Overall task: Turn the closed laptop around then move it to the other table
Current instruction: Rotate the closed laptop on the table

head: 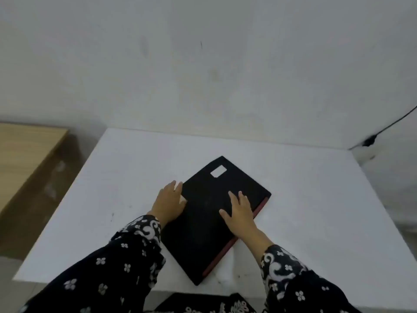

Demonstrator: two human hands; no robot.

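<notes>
Your left hand (168, 203) and right hand (240, 212) lie spread flat on the closed laptop (212, 222), askew on the white table (316, 211) (rigid, probably heavy, slick): grip opposite edges.

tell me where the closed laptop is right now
In the head view the closed laptop lies skewed on the white table, centre-front, with the left hand at its left edge and the right hand flat on its lid.

It was a bare, plain room: blank white wall (203, 64) behind the white table (304, 199), wooden table (24, 152) beside it.
</notes>
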